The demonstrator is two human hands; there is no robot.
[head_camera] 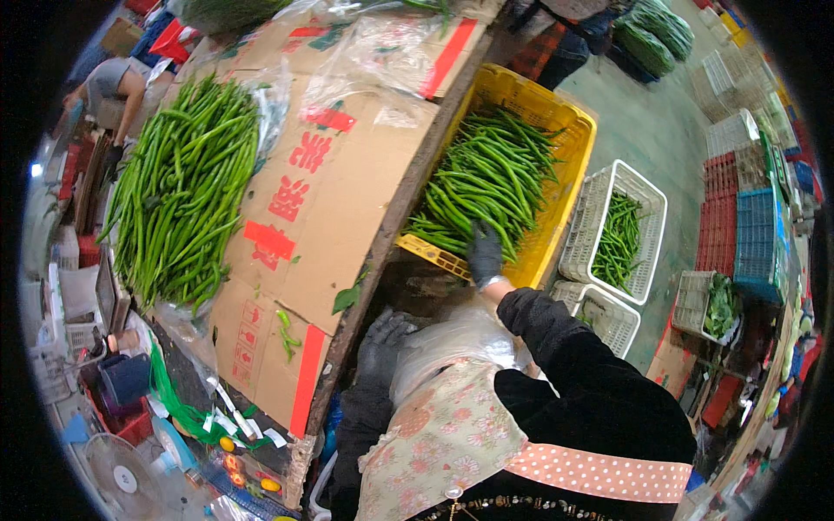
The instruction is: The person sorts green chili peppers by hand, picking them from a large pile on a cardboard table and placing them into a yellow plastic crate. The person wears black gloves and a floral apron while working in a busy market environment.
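Long green chili peppers (488, 176) lie in a yellow plastic crate (567, 189) beside the table. My right hand (485, 254), in a dark glove, reaches over the near end of this crate and touches the peppers there; whether its fingers grip any is hidden. My left hand (388, 329), in a grey glove, is low by the table's edge near my apron, its fingers apart with nothing seen in them. On the cardboard-covered table (352, 176) rests a large heap of green chili peppers (186, 189), with a few small pepper pieces (287, 335) nearer me.
White plastic crates, one with peppers (616, 241) and a smaller one (603, 319), stand on the floor right of the yellow crate. Red crates (717, 221) and a blue crate (756, 241) are stacked farther right. A fan (124, 475) stands lower left. Another person (124, 91) bends at upper left.
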